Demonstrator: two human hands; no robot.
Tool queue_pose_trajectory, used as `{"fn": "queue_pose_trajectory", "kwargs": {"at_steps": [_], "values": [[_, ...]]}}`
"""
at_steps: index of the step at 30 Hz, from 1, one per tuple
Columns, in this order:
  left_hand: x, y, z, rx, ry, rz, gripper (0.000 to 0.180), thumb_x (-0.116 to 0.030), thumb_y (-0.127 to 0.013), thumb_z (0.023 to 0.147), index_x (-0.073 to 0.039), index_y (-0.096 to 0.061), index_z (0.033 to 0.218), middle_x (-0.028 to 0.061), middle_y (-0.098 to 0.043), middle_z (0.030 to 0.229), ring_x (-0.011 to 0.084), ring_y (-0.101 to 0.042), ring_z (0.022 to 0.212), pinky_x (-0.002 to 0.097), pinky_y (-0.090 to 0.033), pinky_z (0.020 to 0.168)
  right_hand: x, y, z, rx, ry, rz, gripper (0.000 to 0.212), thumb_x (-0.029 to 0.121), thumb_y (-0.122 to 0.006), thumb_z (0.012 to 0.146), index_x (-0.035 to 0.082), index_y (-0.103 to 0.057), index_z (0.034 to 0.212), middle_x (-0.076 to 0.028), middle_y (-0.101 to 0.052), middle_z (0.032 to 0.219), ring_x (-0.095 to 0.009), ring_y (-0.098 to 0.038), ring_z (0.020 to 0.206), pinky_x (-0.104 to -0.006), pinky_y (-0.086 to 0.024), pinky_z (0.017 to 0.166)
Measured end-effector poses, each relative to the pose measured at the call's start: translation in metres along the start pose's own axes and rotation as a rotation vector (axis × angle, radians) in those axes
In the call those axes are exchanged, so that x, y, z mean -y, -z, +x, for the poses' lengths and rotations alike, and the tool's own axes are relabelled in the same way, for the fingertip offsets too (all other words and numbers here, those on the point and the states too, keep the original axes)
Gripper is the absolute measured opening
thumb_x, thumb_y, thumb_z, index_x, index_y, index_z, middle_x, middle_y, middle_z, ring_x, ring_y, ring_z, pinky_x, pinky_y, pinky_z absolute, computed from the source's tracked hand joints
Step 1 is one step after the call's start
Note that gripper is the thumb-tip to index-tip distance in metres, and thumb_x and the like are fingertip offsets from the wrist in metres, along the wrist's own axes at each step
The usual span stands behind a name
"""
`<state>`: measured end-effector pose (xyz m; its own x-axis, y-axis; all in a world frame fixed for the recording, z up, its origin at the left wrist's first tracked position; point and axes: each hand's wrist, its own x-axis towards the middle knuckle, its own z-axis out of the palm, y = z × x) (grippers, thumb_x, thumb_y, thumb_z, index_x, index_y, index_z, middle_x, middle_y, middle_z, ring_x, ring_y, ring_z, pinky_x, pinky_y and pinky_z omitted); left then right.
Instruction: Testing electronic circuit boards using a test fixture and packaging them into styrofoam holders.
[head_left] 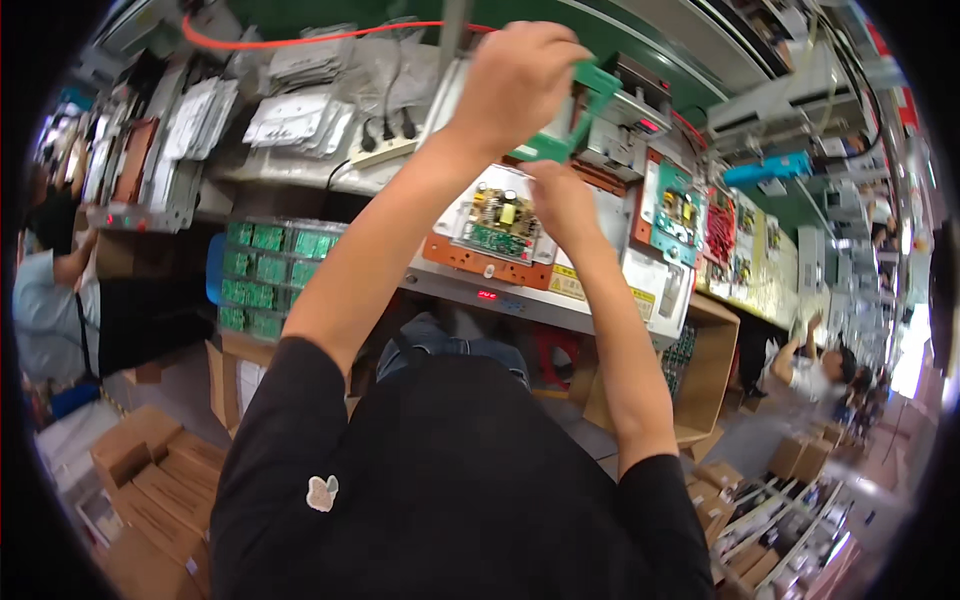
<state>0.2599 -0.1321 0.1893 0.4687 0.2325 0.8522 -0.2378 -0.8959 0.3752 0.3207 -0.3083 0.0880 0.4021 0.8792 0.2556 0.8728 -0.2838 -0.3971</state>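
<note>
My left hand (518, 88) is raised over the bench, its fingers closed on the edge of a green open frame (603, 90). Just under the frame's lower corner is my right hand (566, 198), fingers bent; whether it grips the frame or only sits close to it is hard to see. Below my hands lies a circuit board (500, 218) with yellow and black parts, set in an orange-brown fixture (515, 272) on a white machine. To the right, a similar board (683, 207) rests in a second fixture with a green frame.
Left of the machine stands a stack of green circuit boards (265, 290). A power strip (383, 152) and white plates (300, 122) lie on the bench behind. A blue cylindrical tool (768, 169) hangs at the right. A cardboard box (712, 375) stands below the machine. People work at both sides.
</note>
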Motion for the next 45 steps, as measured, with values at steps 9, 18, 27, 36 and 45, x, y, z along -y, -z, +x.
{"fn": "queue_pose_trajectory", "kwargs": {"at_steps": [9,18,27,36,45], "values": [[-0.087,0.15,-0.205,0.737,1.348,-0.777,0.017,-0.005,-0.063,0.095,0.003,-0.069,0.109,0.0056,-0.071,0.096,0.0098,-0.064,0.082,0.0256,-0.052,0.075,0.041,-0.036,0.042,0.333,0.069,-0.227,0.012,0.003,-0.064,0.075,0.003,-0.066,0.086,-0.015,-0.069,0.085,-0.034,-0.07,0.085,-0.0446,-0.056,0.071],[-0.13,0.158,-0.254,0.082,1.524,-1.258,0.089,-0.021,-0.087,0.077,-0.001,-0.037,0.147,0.0121,-0.052,0.141,0.0269,-0.052,0.129,0.045,-0.043,0.109,0.122,0.066,-0.041,-0.059,0.025,0.057,0.017,0.004,-0.062,0.074,0.005,-0.061,0.091,-0.01,-0.068,0.085,-0.029,-0.068,0.077,-0.04,-0.054,0.062],[-0.2,0.067,-0.224,0.032,1.607,-1.06,0.075,-0.004,-0.071,0.086,-0.003,-0.032,0.15,0.0115,-0.05,0.141,0.0234,-0.051,0.13,0.0387,-0.041,0.11,0.026,0.08,-0.116,0.024,-0.152,0.32,0.014,0.005,-0.064,0.082,0.004,-0.071,0.094,-0.011,-0.071,0.086,-0.026,-0.068,0.076,-0.0374,-0.055,0.066],[-0.217,0.065,-0.214,-0.232,1.528,-1.062,0.069,-0.008,-0.066,0.088,-0.003,-0.033,0.148,0.0134,-0.05,0.142,0.0282,-0.053,0.13,0.0438,-0.046,0.108,-0.202,0.075,-0.088,-0.162,-0.275,-0.002,0.016,0.011,-0.067,0.088,0.002,-0.071,0.101,-0.016,-0.068,0.097,-0.033,-0.068,0.089,-0.04,-0.054,0.077],[-0.223,0.041,-0.208,-0.337,1.411,-1.027,0.067,-0.003,-0.064,0.09,-0.003,-0.033,0.149,0.012,-0.05,0.142,0.026,-0.051,0.131,0.0415,-0.043,0.11,-0.231,0.091,-0.078,-0.487,-0.011,0.025,0.009,0.004,-0.062,0.093,0.002,-0.067,0.1,-0.017,-0.068,0.091,-0.033,-0.068,0.086,-0.0382,-0.054,0.076]]}}
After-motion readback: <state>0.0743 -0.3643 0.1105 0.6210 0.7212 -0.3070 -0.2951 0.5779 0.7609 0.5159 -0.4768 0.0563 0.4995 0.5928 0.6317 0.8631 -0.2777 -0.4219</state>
